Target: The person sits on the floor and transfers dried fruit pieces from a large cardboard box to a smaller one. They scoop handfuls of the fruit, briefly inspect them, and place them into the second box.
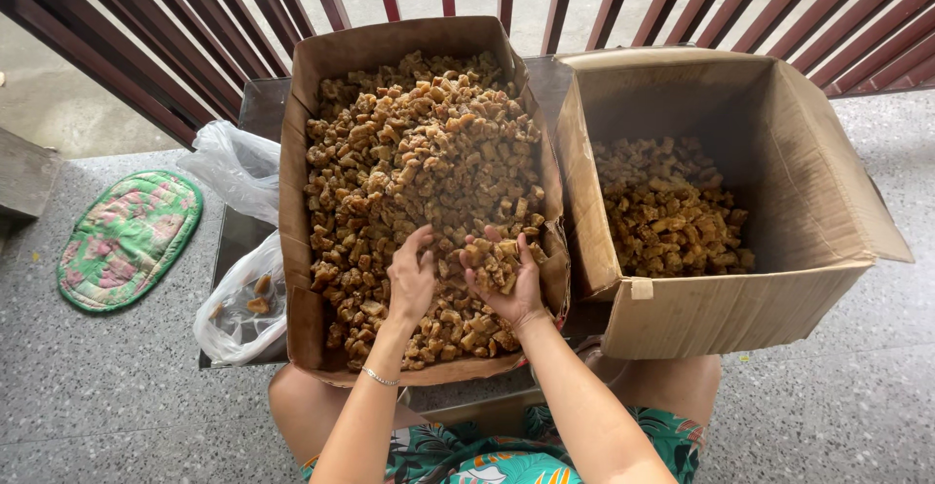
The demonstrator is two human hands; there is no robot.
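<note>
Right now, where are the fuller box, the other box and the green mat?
Fuller box (297, 153), head view, on its left cardboard wall.
Other box (721, 314), head view, on its near cardboard wall.
Green mat (127, 239), head view, on its quilted middle.

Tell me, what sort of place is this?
Probably a home porch or veranda: a dark red railing edges a speckled terrazzo floor, a green quilted mat lies there, and two cardboard boxes of brown chunks stand before the seated person.

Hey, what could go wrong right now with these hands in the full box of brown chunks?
The right hand cups a loose heap of brown chunks; some might slip off. The left box is piled nearly to its rim, and its near corner looks torn, so pieces might spill there. The left hand pressing in may push chunks over the edge.
</note>
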